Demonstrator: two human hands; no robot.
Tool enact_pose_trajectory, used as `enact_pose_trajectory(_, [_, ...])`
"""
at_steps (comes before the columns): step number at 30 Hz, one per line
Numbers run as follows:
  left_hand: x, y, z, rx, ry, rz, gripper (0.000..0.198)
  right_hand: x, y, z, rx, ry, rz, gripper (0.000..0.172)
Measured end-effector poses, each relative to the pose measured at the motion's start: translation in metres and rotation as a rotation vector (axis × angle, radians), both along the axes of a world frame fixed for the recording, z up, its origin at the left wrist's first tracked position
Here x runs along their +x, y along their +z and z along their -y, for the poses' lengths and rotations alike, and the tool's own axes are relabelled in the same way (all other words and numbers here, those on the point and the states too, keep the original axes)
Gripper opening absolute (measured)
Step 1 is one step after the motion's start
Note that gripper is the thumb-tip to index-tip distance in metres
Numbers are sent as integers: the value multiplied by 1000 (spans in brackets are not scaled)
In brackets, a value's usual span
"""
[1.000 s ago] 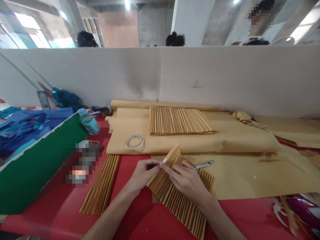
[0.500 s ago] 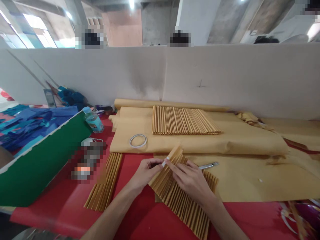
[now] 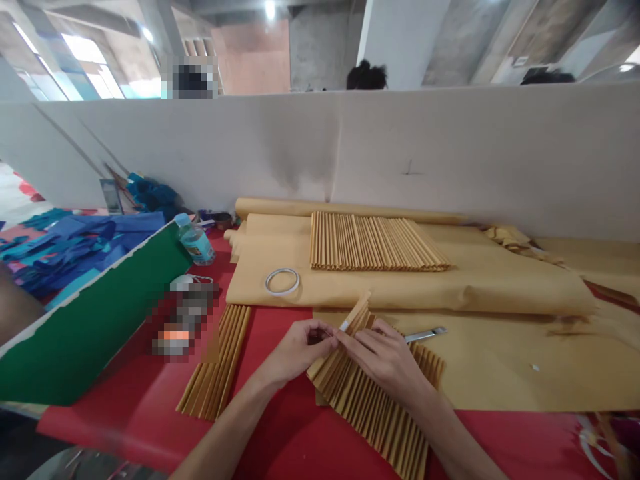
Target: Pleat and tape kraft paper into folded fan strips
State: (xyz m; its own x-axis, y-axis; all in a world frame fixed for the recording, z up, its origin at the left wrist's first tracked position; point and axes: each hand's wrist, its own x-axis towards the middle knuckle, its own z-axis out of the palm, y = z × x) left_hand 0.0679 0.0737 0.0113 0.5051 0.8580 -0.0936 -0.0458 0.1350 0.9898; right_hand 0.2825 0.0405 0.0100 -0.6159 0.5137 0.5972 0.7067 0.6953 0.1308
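L hand pinches end of white strip; R hand bent over pleats, can't tell grip. Pleats lie twd worktop's front edge. Imo keep strip straight, R pressure light so folds don't crush.

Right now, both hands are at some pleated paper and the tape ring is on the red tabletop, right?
Not quite: the head view shows the tape ring on brown paper, not the red tabletop. The left hand and right hand are at pleated paper.
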Motion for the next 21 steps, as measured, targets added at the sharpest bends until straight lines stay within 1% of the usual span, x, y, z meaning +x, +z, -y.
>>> enact_pose_trajectory(5, [-6, 6, 0, 17, -34, -88, 36, -2, 1, -3, -3, -2, -6, 25])
enact_pose_trajectory(7, [-7, 7, -1, 31, -29, -110, 33, 1, 2, -2, -10, -1, -7, 26])
enact_pose_trajectory(9, [-7, 7, -3, 34, 9, -120, 34, 11, 5, -1, -16, -31, 5, 28])
enact_pose_trajectory(11, [-8, 6, -6, 44, 54, -133, 34, 32, 9, 0, -47, -132, 2, 30])
enact_pose_trajectory(13, [-9, 6, -7, 77, 99, -158, 33, 61, 11, 1, -152, -303, -54, 32])
enact_pose_trajectory(14, [-9, 7, -7, 96, 117, -168, 31, 77, 10, 1, -212, -390, -129, 29])
enact_pose_trajectory(15, [-9, 8, -7, 113, 130, -172, 30, 93, 7, 2, -293, -435, -179, 30])
enact_pose_trajectory(17, [-10, 10, -6, 136, 143, -165, 28, 119, -1, 4, -484, -395, -213, 37])
enact_pose_trajectory(18, [-10, 12, -6, 144, 147, -158, 28, 127, -6, 4, -544, -377, -233, 41])
enact_pose_trajectory(21, [-10, 14, -5, 159, 169, -152, 28, 139, -17, 7, -648, -371, -272, 49])
